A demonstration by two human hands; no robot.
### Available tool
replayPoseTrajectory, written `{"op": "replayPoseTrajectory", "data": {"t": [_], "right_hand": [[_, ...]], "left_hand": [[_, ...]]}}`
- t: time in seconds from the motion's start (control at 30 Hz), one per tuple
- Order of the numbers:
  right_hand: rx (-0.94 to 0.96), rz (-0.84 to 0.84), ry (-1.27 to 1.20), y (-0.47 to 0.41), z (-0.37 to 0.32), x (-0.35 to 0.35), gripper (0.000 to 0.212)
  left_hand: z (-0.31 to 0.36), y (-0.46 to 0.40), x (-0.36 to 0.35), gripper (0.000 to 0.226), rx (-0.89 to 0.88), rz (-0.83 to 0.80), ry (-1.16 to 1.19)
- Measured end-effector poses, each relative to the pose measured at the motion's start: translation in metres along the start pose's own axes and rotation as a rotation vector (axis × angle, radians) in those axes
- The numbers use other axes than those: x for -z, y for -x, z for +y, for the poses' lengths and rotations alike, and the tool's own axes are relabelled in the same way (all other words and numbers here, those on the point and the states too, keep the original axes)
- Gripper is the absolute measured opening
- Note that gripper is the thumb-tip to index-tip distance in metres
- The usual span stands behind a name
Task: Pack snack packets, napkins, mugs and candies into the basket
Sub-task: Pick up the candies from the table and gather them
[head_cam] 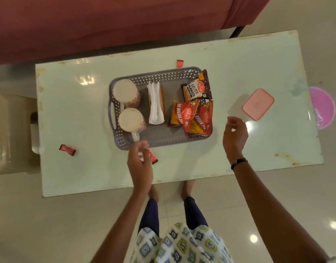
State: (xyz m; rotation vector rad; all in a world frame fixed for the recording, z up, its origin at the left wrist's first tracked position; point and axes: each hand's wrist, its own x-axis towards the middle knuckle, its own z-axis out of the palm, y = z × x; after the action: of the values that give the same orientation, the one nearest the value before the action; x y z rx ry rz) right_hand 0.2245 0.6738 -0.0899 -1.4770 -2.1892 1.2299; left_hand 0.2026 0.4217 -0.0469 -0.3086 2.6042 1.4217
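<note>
A pale glossy counter (pixel 239 73) stands on a tiled floor (pixel 49 224), with a maroon bed (pixel 106 21) along its far side. A pink box (pixel 257 104) sits toward the counter's right end.

The grey basket (pixel 159 139) lies mid-counter. Inside it, two mugs (pixel 125 91) stand at the left end, napkins (pixel 154 103) lie in the middle, and snack packets (pixel 191 115) are piled at the right end.

The left hand (pixel 139 166) reaches forward over the counter's near part, just in front of the basket's near left corner, back of the hand up and fingers curled downward. A red candy (pixel 153 158) lies on the counter right beside it, partly hidden by the fingers; whether the grip has closed on it cannot be told. The right hand (pixel 234 136) hovers just right of the basket, fingers loosely curled and holding nothing, a dark band (pixel 238 162) on the wrist.

A second candy (pixel 67 149) lies on the counter well to the left of the left hand. A third candy (pixel 179 63) lies just behind the basket's far rim.
</note>
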Motion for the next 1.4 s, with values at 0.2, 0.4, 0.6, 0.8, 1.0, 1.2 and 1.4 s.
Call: {"op": "replayPoseTrajectory", "data": {"t": [0.2, 0.4, 0.6, 0.8, 1.0, 1.2, 1.4], "right_hand": [[0.146, 0.18, 0.192, -0.024, 0.035, 0.032, 0.029], [-0.048, 0.076, 0.137, -0.088, 0.013, 0.021, 0.096], [-0.081, -0.078, 0.199, -0.112, 0.009, 0.019, 0.08], [0.093, -0.268, -0.085, -0.05, -0.015, 0.063, 0.053], [0.319, -0.383, 0.068, -0.021, -0.014, 0.071, 0.05], [0.555, -0.29, 0.24, -0.039, -0.017, 0.077, 0.05], [0.252, -0.277, -0.082, -0.067, -0.011, 0.085, 0.039]], "left_hand": [[0.014, 0.056, -0.064, 0.015, -0.033, -0.315, 0.004], [0.059, 0.044, -0.122, 0.015, -0.092, -0.426, 0.066], [0.085, 0.018, -0.153, 0.017, -0.02, -0.503, 0.173], [0.116, 0.009, -0.182, 0.043, 0.168, -0.577, 0.334], [0.133, -0.012, -0.202, 0.063, 0.591, -0.758, 0.676], [0.131, -0.011, -0.223, 0.053, 0.567, -0.66, 0.737], [0.129, -0.015, -0.236, 0.045, 0.486, -0.734, 0.738]]}}
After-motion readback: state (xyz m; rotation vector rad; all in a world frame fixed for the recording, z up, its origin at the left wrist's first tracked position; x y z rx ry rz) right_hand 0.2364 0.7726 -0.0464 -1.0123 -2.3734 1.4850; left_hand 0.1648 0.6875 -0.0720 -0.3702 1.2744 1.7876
